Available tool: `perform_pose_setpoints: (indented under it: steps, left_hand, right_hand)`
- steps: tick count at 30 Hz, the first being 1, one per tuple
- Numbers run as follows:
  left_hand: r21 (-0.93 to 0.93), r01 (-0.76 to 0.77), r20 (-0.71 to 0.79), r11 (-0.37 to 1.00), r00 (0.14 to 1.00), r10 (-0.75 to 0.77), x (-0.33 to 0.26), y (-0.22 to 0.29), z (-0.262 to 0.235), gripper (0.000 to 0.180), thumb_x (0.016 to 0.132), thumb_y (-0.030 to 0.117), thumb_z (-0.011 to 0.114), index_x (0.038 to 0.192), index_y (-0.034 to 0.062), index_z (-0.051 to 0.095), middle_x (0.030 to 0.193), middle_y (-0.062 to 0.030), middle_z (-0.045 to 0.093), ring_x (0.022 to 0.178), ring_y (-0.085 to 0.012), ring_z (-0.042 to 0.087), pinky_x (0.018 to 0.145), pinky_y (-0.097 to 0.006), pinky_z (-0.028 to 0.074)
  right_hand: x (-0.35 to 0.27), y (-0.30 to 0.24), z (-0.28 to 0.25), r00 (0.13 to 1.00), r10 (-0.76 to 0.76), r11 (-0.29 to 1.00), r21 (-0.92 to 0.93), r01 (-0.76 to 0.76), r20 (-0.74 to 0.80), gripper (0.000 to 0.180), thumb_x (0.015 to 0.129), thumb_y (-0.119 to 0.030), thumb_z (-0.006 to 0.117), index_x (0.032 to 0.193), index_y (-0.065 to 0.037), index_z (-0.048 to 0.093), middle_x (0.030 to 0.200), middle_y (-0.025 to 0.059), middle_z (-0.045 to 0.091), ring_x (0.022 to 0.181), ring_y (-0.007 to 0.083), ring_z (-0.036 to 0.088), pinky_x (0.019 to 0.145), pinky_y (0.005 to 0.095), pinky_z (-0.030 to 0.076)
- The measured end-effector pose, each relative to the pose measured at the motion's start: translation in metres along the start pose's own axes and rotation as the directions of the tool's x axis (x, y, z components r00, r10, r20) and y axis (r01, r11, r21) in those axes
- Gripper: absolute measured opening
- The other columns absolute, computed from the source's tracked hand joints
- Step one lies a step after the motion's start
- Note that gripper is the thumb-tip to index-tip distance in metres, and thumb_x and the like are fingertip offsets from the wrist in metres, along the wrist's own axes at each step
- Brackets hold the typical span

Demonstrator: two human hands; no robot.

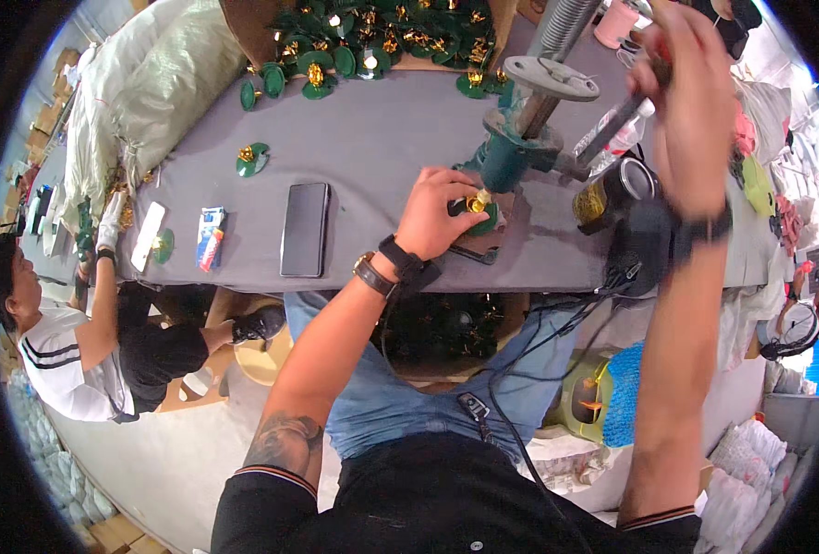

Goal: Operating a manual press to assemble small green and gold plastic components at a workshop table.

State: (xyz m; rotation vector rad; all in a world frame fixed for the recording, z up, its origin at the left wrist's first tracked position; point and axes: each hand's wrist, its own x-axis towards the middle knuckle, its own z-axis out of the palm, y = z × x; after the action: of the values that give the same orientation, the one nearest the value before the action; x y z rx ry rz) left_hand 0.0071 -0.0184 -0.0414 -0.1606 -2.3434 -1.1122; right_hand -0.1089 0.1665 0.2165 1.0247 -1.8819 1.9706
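A hand press (pixel 508 159) with a green body, a grey wheel (pixel 550 78) and a spring stands on the table's right half. My left hand (pixel 432 212) pinches a small green disc with a gold flower-like piece (pixel 477 204) beneath the press's ram, on the dark base plate (pixel 483 247). The gold piece sits right at the ram's tip. My right hand (pixel 686 102), raised at the right and smeared by motion, is wrapped round the end of the press lever (pixel 612 132).
An open cardboard box (pixel 254 32) of green-and-gold pieces stands at the back. Loose pieces, a phone (pixel 305 231), a small packet (pixel 211 238) and a dark can (pixel 615 194) lie about the grey table (pixel 363 129). Another person (pixel 81 332) sits at the left. Cables hang near my lap.
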Motion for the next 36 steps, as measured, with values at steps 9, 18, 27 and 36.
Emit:
perform_pose_setpoints:
  steps: [9,18,27,36]
  left_hand:
    - [-0.178,-0.013,0.366,0.984,0.927,0.079,-0.074,0.052,-0.074,0.052,0.065,0.033,0.093,0.106,0.0058,0.074,0.122,-0.0123,0.067,0.121,-0.0353,0.057,0.104,-0.046,0.047]
    - [0.522,0.747,-0.652,0.412,0.661,-0.372,-0.014,-0.190,-0.248,0.067,0.076,0.043,0.087,0.122,-0.0034,0.069,0.114,-0.0234,0.071,0.114,-0.0404,0.064,0.099,-0.047,0.051]
    - [-0.040,0.325,0.023,0.945,0.946,-0.324,0.016,-0.013,-0.113,0.028,0.083,0.011,0.083,0.105,-0.0028,0.074,0.089,-0.0082,0.074,0.081,-0.0145,0.071,0.073,-0.030,0.056]
    - [-0.042,0.132,0.163,0.990,0.979,-0.124,0.027,0.029,0.011,0.031,0.076,0.016,0.086,0.093,-0.0042,0.070,0.087,-0.0178,0.069,0.076,-0.0315,0.069,0.068,-0.039,0.054]
  right_hand:
    - [0.022,0.034,-0.014,0.996,0.040,0.995,0.096,-0.032,-0.084,0.020,0.107,-0.025,0.057,0.110,-0.005,0.063,0.076,-0.0043,0.047,0.058,0.0042,0.040,0.055,0.0227,0.036]
    - [0.025,0.030,-0.005,0.992,0.062,0.989,0.143,-0.046,-0.111,0.025,0.109,-0.026,0.055,0.122,-0.006,0.061,0.079,-0.0025,0.048,0.057,0.0039,0.037,0.054,0.0218,0.033]
    - [0.017,0.011,0.002,0.980,0.103,0.994,0.065,-0.093,-0.171,0.015,0.109,-0.028,0.053,0.098,-0.017,0.053,0.069,-0.0067,0.046,0.047,0.0031,0.037,0.042,0.0210,0.029]
    - [0.014,0.011,-0.003,0.989,0.067,0.997,-0.021,-0.070,-0.134,0.016,0.109,-0.026,0.050,0.101,-0.013,0.055,0.070,-0.0058,0.047,0.049,0.0043,0.039,0.045,0.0211,0.034]
